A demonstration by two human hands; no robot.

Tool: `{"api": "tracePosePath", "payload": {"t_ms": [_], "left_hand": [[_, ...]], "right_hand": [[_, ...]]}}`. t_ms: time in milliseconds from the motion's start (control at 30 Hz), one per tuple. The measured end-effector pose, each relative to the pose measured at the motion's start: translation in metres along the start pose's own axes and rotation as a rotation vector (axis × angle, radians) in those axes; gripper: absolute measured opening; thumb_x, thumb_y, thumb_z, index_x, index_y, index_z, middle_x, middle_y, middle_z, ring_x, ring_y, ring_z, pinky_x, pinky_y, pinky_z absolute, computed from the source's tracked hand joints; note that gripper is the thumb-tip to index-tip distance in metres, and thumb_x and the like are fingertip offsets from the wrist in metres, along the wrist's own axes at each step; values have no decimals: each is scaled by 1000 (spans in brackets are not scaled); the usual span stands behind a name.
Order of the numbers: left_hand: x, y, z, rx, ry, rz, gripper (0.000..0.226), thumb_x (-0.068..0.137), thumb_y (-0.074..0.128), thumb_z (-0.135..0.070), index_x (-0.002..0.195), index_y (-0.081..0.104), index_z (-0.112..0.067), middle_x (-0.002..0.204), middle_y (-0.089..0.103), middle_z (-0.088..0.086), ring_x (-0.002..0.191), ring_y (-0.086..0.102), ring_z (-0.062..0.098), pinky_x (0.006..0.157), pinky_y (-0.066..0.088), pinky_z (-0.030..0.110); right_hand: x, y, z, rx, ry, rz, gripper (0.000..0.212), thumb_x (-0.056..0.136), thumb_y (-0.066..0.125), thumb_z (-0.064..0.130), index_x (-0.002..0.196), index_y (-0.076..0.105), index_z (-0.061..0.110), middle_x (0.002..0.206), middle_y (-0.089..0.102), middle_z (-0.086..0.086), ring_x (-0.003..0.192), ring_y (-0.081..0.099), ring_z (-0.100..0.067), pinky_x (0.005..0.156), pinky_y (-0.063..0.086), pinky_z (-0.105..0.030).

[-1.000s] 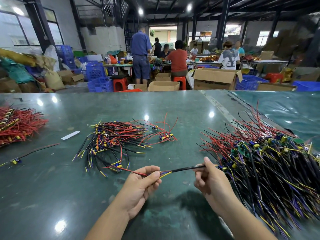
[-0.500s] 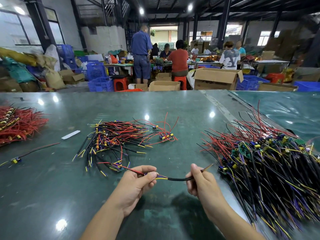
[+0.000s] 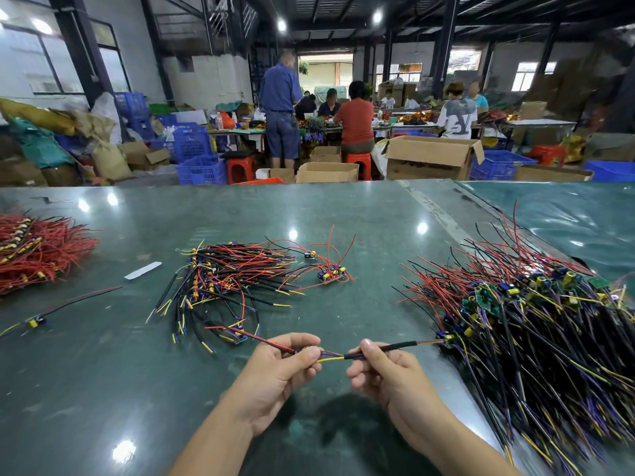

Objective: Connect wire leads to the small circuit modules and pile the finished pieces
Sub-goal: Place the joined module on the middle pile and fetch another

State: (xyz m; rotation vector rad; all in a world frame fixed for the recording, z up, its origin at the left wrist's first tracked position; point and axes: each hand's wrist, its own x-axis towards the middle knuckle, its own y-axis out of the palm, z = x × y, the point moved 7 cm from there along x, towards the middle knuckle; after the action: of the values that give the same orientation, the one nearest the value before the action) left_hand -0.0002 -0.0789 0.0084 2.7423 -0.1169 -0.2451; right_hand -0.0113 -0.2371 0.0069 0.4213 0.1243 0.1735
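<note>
glossy table, plastic-coated wires, matt cardboard

the dark green table (image 3: 343, 214) is smooth and glossy, mirroring the ceiling lamps as bright spots. the wire piles (image 3: 536, 324) show shiny plastic insulation in red, black, yellow and purple; the black sleeve (image 3: 385, 348) looks matt, like rubbery tubing. behind, cardboard boxes (image 3: 429, 159) are dull brown paperboard, the blue crates (image 3: 202, 168) perforated plastic, the red stools (image 3: 240, 168) glossy plastic.

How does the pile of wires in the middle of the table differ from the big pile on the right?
The middle pile is much smaller and flatter than the right pile. The right pile shows green circuit boards among its wires; the middle pile shows none plainly. The middle pile lies beyond the left hand; the right pile reaches the table's near edge. Both mix red, black and yellow wires.
</note>
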Motion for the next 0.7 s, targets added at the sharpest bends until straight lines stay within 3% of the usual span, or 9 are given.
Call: {"api": "tracePosePath", "payload": {"t_ms": [100, 167, 267, 333, 400, 467, 567, 667, 700], "left_hand": [[3, -12, -3, -47, 22, -97, 13, 82, 61, 10, 93, 63, 3, 70, 68, 9, 54, 63, 10, 50, 52, 15], [5, -20, -7, -38, 49, -156, 12, 83, 59, 11, 91, 63, 2, 67, 68, 7, 52, 62, 9, 49, 52, 15], [3, -19, -8, 180, 81, -140, 12, 83, 61, 9, 90, 64, 0, 63, 66, 6, 51, 60, 8, 50, 49, 14], [1, -10, -3, 326, 56, -59, 11, 83, 64, 7, 91, 65, -1, 65, 64, 6, 55, 60, 7, 54, 50, 16], [-1, -2, 2, 370, 22, 31, 13, 83, 65, 5, 93, 66, -2, 66, 64, 3, 58, 60, 9, 58, 51, 19], [-3, 3, 5, 366, 4, 78, 14, 83, 65, 4, 96, 65, -3, 67, 64, 2, 60, 61, 11, 60, 52, 21], [-5, 5, 5, 296, -18, 107, 14, 84, 64, 1, 97, 64, -2, 71, 66, 6, 59, 60, 11, 57, 50, 20], [-6, 10, 4, 135, -82, 139, 16, 77, 65, -6, 93, 61, -5, 76, 68, 9, 55, 60, 11, 51, 49, 17], [-6, 10, 4, 91, -98, 146, 22, 74, 66, -9, 95, 60, -6, 78, 68, 9, 54, 60, 11, 50, 49, 16]], "right_hand": [[-8, 7, -11, -125, 182, 120, 32, 87, 59, 30, 91, 65, -1, 75, 68, -20, 56, 65, -19, 56, 52, -23], [-15, 14, -11, -361, 102, 207, 29, 90, 63, 32, 93, 66, 3, 75, 71, -13, 60, 65, -17, 60, 50, -23], [-28, 30, 13, -1024, -647, 115, 19, 83, 64, 26, 99, 69, 17, 90, 70, 8, 83, 63, -8, 79, 48, -22], [-39, 45, 17, -1400, -975, 6, 34, 77, 71, 19, 111, 67, 14, 104, 67, 7, 98, 58, -13, 90, 44, -25], [-34, 48, 18, -1561, -870, -69, 52, 76, 76, 23, 124, 60, 13, 104, 67, 6, 95, 62, -19, 83, 47, -27], [-27, 43, 22, -1644, -721, -130, 55, 88, 63, 35, 139, 44, 25, 105, 68, 12, 88, 66, -17, 68, 48, -26], [-31, 37, 25, -1614, -729, -123, 43, 80, 63, 35, 122, 62, 31, 83, 72, 14, 60, 65, -13, 43, 43, -22], [-23, 28, 22, -1457, -586, -79, 38, 97, 44, 44, 135, 45, 42, 101, 69, 18, 91, 64, -14, 71, 45, -28], [-20, 24, 20, -1364, -564, -58, 38, 97, 42, 45, 135, 44, 41, 102, 68, 19, 93, 63, -15, 73, 44, -29]]}}
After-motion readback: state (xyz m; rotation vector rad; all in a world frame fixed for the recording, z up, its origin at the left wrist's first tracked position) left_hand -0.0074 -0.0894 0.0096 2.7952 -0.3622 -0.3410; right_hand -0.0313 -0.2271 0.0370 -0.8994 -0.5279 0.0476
